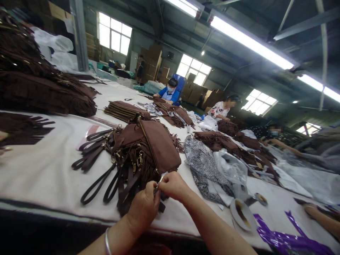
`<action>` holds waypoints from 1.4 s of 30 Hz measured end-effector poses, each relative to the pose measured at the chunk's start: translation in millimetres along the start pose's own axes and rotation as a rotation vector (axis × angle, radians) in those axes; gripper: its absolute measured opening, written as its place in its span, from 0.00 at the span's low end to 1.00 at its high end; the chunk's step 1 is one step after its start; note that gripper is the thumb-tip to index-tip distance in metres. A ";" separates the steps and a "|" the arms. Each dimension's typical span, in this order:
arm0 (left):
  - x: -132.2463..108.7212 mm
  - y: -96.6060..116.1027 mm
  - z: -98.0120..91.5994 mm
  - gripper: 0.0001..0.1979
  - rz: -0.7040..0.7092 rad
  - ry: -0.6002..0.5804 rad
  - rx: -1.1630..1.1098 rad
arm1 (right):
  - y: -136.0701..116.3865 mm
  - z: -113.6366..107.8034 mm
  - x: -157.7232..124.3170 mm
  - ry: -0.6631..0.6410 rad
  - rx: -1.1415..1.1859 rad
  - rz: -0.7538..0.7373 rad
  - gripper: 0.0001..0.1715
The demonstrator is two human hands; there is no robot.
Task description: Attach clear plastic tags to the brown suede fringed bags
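My left hand and my right hand meet at the near edge of a pile of brown pouches, both closed in a pinch. Between the fingertips is a small pale, shiny piece, too small to name. The end of a dark strap shows just below my fingers; whether I hold it is hidden. The pouches have zips, fringes and metal clasps. Their looped wrist straps spread out left and toward me on the white cloth.
A tall heap of fringed brown pouches stands at left, with a flatter stack behind mine. Right are grey speckled fabric, clear plastic, a tape roll and purple packaging. Several people sit across the white-covered table.
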State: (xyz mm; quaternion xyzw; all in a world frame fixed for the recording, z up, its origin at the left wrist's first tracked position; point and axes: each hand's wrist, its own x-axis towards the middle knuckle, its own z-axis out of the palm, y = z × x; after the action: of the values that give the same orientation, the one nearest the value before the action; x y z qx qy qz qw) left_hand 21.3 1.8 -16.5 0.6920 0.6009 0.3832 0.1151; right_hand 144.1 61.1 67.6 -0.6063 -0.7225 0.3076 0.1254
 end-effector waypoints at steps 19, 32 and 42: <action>14.7 11.8 -20.0 0.12 -0.125 -0.133 -0.341 | 10.5 9.2 -32.5 0.130 0.229 -0.044 0.09; 10.8 17.4 -13.7 0.19 -0.632 -0.406 -0.925 | 44.9 44.5 -37.5 0.270 0.479 0.051 0.09; 8.8 23.8 -25.1 0.06 -1.073 -0.483 -1.274 | 42.7 54.4 -41.1 0.188 0.777 0.095 0.09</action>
State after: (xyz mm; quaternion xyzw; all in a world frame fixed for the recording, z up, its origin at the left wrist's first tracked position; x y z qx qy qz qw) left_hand 22.1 -3.6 18.7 0.1812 0.4763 0.3834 0.7703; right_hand 157.7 9.2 7.7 -0.5720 -0.5091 0.5063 0.3966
